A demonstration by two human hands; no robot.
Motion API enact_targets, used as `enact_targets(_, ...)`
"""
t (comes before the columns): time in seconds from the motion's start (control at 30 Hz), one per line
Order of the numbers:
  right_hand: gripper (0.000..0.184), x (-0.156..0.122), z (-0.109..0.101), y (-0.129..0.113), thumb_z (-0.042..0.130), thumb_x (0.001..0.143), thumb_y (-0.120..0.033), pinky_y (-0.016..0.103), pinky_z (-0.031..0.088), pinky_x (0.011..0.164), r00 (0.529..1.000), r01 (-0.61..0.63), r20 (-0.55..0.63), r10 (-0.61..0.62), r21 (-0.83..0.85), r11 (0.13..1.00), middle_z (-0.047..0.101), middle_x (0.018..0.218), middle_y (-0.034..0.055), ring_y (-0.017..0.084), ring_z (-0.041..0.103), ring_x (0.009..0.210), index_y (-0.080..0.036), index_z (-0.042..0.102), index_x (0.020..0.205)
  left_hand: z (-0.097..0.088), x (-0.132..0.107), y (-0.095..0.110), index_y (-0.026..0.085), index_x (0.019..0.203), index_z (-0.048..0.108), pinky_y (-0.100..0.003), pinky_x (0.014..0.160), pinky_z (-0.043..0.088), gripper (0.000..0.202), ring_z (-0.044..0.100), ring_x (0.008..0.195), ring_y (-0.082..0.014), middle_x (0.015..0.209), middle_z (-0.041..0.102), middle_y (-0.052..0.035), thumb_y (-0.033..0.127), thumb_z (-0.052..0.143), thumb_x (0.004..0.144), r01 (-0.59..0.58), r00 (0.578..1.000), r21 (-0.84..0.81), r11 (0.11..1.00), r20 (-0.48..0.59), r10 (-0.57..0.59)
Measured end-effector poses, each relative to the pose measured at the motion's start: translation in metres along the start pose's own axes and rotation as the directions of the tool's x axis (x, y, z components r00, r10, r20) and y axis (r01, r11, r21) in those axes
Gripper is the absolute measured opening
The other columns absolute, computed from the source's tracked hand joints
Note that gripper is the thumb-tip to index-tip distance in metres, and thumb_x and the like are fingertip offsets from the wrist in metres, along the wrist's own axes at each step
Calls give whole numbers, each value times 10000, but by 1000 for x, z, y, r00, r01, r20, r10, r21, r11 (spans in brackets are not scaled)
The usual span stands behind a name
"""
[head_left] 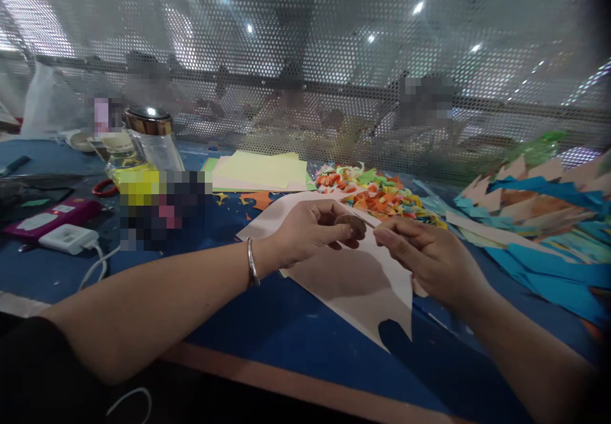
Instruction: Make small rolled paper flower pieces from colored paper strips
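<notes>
A large pale pink paper sheet [344, 284] lies on the blue table, with a rounded notch cut in its near right corner. Above it, my left hand [319, 230] is held with the fingers curled inward and the thumb near the fingertips; what it holds, if anything, I cannot make out. My right hand [429, 255] is to its right, thumb and forefinger pinched together. A thin sliver seems to run from that pinch toward the left fingertips, too small to name. Both hands cast shadows on the sheet.
Behind the sheet is a pile of colourful paper pieces [377, 195], beside stacked yellow paper [260, 170]. Blue and peach pointed paper cutouts [548, 265] spread at right. A lidded bottle [155, 141], white charger [69, 238] and magenta box [52, 219] stand left. A perforated metal screen [305, 48] borders the back.
</notes>
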State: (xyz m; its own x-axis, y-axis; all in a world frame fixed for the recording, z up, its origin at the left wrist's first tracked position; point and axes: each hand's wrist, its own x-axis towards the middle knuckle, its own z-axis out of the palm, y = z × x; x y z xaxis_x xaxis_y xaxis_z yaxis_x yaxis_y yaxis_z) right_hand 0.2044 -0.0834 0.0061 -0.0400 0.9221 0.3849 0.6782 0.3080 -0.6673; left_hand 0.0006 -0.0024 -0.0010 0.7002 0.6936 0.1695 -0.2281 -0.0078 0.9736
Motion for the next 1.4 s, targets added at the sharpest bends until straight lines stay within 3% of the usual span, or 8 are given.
enact_targets(0.43,477,-1,0,6,547,966,-639,290,244,424,999,32,-6,-32,-34,999,360,491,-51,113,319,428,-243,623,712,4,-5,7,163,847,654,-250,682,466,178,719,774,-120,815,738,-10,249,807,821,63,998,-14,998,-1,-63)
enact_targets(0.63,487,-2,0,8,555,956,-651,283,244,420,1000,-6,-19,7,22,1000,386,517,-46,107,318,434,-236,608,707,6,-5,7,169,863,639,-240,673,447,190,704,766,-115,850,759,-32,285,788,840,62,998,74,995,-24,-60)
enact_targets(0.8,522,-1,1,4,576,901,-727,268,219,408,994,-93,-44,97,87,992,392,547,-47,102,297,450,-230,619,747,5,-1,-1,160,892,620,-234,625,484,183,664,626,-91,744,735,-10,183,782,812,104,994,126,986,26,-108)
enact_targets(0.93,574,2,1,2,584,855,-785,263,197,391,994,-91,-44,95,86,992,388,517,-51,92,281,426,-230,578,709,5,-3,-1,152,799,616,-238,614,539,211,667,583,-101,646,696,11,191,821,767,239,948,241,941,151,-279)
enact_targets(1.07,562,3,1,5,596,853,-775,260,200,386,992,-102,-62,107,75,992,402,505,-55,88,288,417,-227,588,731,3,-9,4,170,760,634,-252,565,533,274,683,571,-140,632,697,8,357,834,776,312,876,346,885,255,-409)
enact_targets(1.13,550,3,0,3,594,863,-762,262,214,393,993,-94,-72,97,53,994,396,500,-56,91,299,421,-226,595,737,1,-9,7,183,717,629,-250,546,493,281,658,548,-142,606,678,11,394,778,825,229,868,484,844,291,-402)
enact_targets(1.3,579,4,-2,-5,574,854,-789,279,243,410,995,-66,-72,64,-34,997,350,488,-59,108,325,427,-225,625,734,-4,-9,15,188,568,581,-274,529,321,356,462,480,-99,522,551,32,344,695,867,-215,866,771,600,435,-248)
enact_targets(1.4,583,4,-3,-3,577,846,-795,282,270,413,996,-56,-75,52,-61,997,397,502,-48,114,356,435,-224,648,754,-5,-10,20,190,517,552,-296,538,281,445,381,461,-96,474,480,32,378,634,911,-287,864,793,538,457,-213)
